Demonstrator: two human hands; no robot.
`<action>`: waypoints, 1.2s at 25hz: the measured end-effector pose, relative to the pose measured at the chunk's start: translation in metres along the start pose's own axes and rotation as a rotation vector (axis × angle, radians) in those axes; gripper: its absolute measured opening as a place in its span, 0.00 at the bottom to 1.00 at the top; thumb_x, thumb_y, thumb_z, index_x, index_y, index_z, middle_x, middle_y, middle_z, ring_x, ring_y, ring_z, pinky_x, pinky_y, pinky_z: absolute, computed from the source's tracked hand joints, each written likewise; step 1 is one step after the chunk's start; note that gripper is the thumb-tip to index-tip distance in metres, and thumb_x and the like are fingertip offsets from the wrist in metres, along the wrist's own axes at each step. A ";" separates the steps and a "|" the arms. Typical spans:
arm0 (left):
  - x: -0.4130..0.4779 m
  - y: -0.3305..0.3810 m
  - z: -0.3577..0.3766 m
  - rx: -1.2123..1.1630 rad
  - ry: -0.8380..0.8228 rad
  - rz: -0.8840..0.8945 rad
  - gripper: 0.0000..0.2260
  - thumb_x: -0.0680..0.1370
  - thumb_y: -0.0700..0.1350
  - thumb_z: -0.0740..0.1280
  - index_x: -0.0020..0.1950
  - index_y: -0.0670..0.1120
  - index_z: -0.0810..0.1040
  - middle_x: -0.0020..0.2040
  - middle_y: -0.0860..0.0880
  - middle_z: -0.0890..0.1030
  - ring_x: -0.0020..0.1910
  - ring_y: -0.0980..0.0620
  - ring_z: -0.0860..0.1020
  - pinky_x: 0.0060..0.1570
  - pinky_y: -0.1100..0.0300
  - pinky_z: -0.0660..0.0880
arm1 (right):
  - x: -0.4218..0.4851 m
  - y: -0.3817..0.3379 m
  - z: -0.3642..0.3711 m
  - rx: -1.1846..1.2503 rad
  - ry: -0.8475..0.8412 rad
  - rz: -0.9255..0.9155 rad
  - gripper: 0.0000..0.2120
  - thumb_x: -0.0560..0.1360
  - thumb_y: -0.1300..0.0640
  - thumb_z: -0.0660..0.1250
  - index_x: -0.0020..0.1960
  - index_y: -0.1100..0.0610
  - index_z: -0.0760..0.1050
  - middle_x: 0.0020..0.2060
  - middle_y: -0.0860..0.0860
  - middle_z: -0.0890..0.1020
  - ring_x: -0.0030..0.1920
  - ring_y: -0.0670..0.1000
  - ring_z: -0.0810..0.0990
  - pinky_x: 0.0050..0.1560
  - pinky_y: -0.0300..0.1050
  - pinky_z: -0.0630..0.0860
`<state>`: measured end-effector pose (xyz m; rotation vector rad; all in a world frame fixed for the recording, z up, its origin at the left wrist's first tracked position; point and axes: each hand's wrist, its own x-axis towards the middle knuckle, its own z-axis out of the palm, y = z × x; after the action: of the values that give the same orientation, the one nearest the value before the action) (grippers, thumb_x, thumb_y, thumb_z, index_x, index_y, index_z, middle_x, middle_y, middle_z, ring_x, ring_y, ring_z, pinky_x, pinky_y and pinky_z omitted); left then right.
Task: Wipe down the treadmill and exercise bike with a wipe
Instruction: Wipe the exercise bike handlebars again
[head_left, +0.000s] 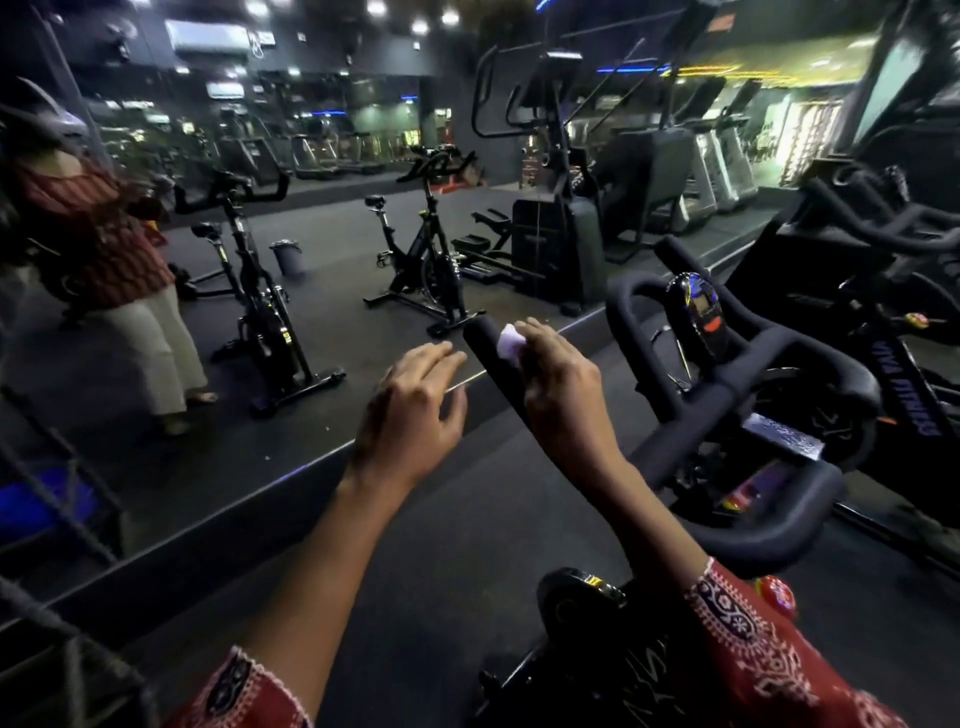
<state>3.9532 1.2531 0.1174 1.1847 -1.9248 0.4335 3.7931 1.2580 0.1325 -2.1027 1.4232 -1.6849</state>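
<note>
Exercise bike (727, 374) on dark floor (441, 551) beside mirror (332, 332)

1 wide-angle view, worn at head height, looks forward and down along both forearms. The left hand (410, 410) and right hand (558, 384) sit mid-frame, close to the lens, at the bike's handlebar (675, 441). A wall mirror (322, 322) fills the upper left, farther off

The handlebar (675, 395) has a matt black foam-like cover. The wipe (508, 340) looks like soft pale paper. The console (698, 306) is glossy plastic. The sleeve (753, 639) is printed cloth.
</note>
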 end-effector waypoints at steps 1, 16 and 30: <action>0.009 -0.013 0.006 -0.020 0.003 0.009 0.20 0.74 0.47 0.59 0.57 0.36 0.80 0.56 0.37 0.80 0.56 0.39 0.79 0.58 0.47 0.74 | 0.008 0.002 0.013 -0.051 -0.004 0.004 0.16 0.76 0.67 0.62 0.64 0.66 0.75 0.61 0.60 0.78 0.65 0.55 0.74 0.65 0.35 0.62; 0.062 -0.098 0.080 -0.431 0.020 0.496 0.17 0.78 0.39 0.61 0.65 0.32 0.73 0.65 0.36 0.74 0.66 0.41 0.72 0.67 0.51 0.67 | -0.029 0.034 0.069 -0.747 0.050 -0.099 0.23 0.76 0.68 0.60 0.70 0.59 0.71 0.71 0.53 0.69 0.68 0.58 0.71 0.65 0.51 0.70; 0.058 -0.099 0.086 -0.596 0.076 0.570 0.16 0.77 0.33 0.60 0.64 0.32 0.74 0.66 0.37 0.74 0.69 0.42 0.69 0.69 0.48 0.66 | -0.073 0.039 0.083 -1.041 0.265 0.031 0.23 0.75 0.74 0.58 0.69 0.67 0.69 0.69 0.62 0.70 0.68 0.62 0.71 0.64 0.59 0.70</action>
<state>3.9856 1.1141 0.0986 0.2293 -2.0984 0.1623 3.8397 1.2495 0.0253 -2.2228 2.8490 -1.3599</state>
